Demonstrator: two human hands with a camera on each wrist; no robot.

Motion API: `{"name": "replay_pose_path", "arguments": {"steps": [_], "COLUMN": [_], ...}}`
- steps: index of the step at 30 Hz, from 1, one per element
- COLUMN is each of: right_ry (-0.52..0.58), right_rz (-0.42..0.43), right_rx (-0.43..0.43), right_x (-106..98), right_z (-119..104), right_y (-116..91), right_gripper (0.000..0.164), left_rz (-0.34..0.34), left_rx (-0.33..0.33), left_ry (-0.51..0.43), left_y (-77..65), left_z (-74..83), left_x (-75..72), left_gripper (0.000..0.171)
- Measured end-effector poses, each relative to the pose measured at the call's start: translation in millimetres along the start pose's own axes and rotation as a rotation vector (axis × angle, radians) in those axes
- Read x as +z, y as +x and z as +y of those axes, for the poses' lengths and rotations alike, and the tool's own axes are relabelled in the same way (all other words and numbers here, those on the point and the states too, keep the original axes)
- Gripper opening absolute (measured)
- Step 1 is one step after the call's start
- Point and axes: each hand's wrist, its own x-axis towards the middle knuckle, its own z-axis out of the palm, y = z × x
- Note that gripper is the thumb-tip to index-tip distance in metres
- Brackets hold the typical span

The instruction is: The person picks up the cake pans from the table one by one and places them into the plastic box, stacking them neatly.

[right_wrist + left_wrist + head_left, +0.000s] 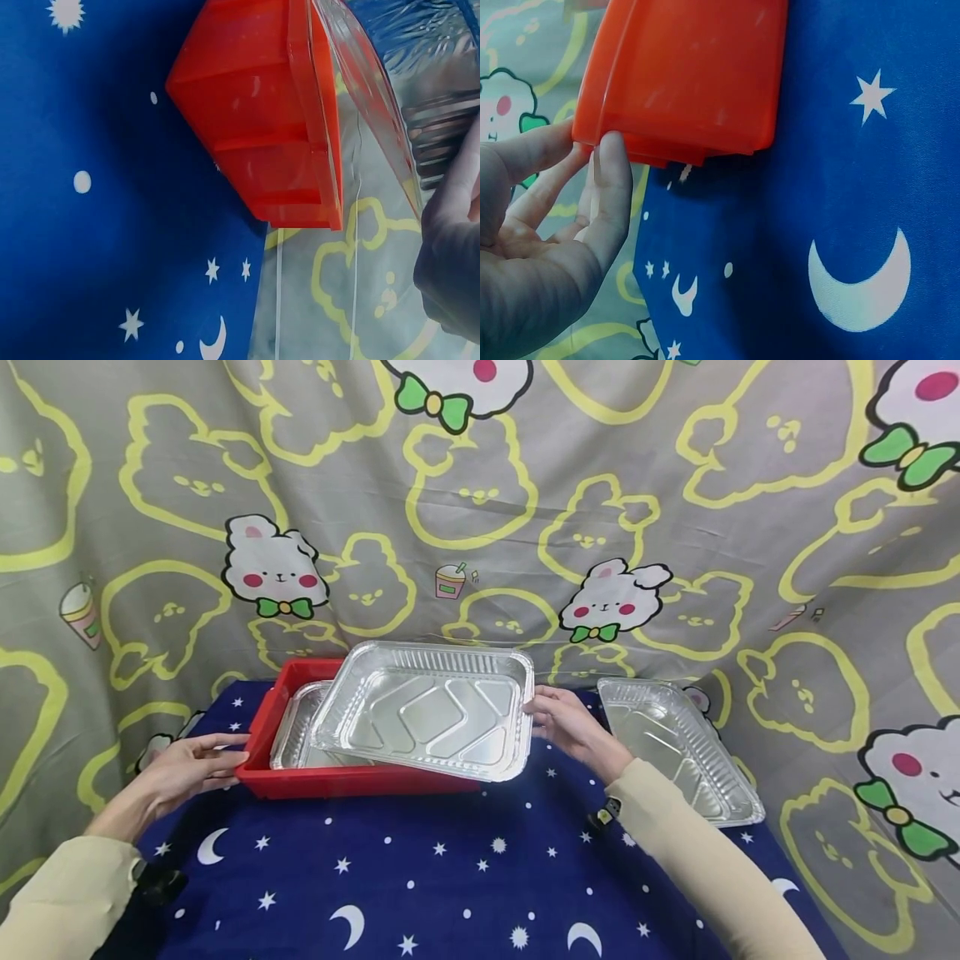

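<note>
A red plastic bin (pixel 360 783) stands on the table, with a foil tray (pixel 288 735) inside it. Above the bin's right part, a second foil tray (pixel 431 714) is held tilted. My right hand (pixel 570 727) grips that tray by its right rim; in the right wrist view, the right hand (pixel 454 247) is partly cut off at the edge. At the bin's left end, my left hand (pixel 183 768) pinches the rim corner. The left wrist view shows the left hand (pixel 562 225) with its fingertips on the red bin (pixel 690 75).
Another foil tray (pixel 675 752) lies tilted at the table's right side, partly behind the right forearm. A dark blue cloth (pixel 442 860) with moons and stars covers the table. A patterned grey curtain (pixel 480 527) hangs behind and at both sides.
</note>
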Motion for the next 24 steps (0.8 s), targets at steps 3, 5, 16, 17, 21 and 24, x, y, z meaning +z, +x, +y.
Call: {"name": "replay_pose_path", "arguments": {"steps": [3, 5, 16, 17, 21, 24], "right_ry": [-0.006, -0.006, -0.019, -0.024, -0.053, -0.064], "right_rz": [-0.010, -0.014, -0.032, -0.034, -0.060, -0.069], "right_rx": [0.005, 0.012, 0.048, 0.054, 0.063, 0.073], "right_x": [5.1, 8.3, 15.8, 16.1, 17.8, 19.0], "right_z": [-0.6, -1.0, -3.7, -3.6, -3.0, -1.8], "right_y": [7.8, 12.1, 34.9, 37.2, 46.2, 53.2], "right_gripper": [0.030, 0.029, 0.034, 0.036, 0.047, 0.042], "left_rz": [-0.002, -0.006, -0.016, -0.018, -0.025, -0.029], "left_rx": [0.000, -0.001, -0.007, -0.008, -0.008, -0.004], "left_ry": [0.001, -0.005, -0.047, -0.052, -0.072, -0.074], "left_y": [0.9, 1.5, 1.8, 2.0, 2.9, 3.6], "left_z": [-0.8, -1.5, -1.3, -1.5, -3.1, -4.2], "left_x": [-0.4, -1.2, -2.5, -2.7, -4.2, -4.9], "left_gripper": [0.075, 0.074, 0.069, 0.067, 0.056, 0.054]}}
